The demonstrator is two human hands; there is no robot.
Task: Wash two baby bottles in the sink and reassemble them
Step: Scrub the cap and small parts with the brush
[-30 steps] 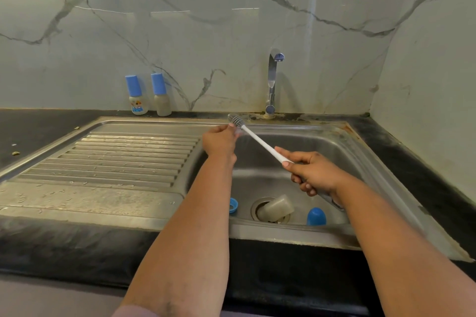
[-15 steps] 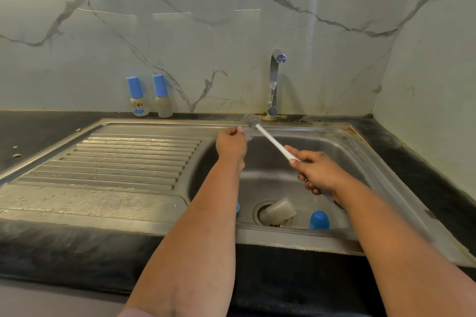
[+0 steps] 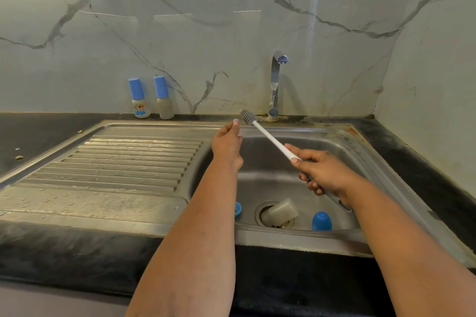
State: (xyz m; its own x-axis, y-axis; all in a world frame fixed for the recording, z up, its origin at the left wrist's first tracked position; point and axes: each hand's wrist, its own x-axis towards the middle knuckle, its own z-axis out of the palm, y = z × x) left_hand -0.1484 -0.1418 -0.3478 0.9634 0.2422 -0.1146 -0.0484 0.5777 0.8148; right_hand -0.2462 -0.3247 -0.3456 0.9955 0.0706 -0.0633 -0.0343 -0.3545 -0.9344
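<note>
Head view: the right hand (image 3: 325, 175) grips the white plastic handle of a bottle brush (image 3: 268, 136), its grey ribbed head up near the tap (image 3: 277, 85). The left hand (image 3: 226, 144) pinches something small beside that head; I cannot tell what. Two capped baby bottles (image 3: 152, 99) stand on the desk by the wall. One cloudy bottle body (image 3: 282, 212) lies over the drain of the steel sink (image 3: 360, 141), with a blue cap (image 3: 321, 221) and a blue ring (image 3: 238, 209) apart, so I judge washing is mid-way and reassembly remains.
</note>
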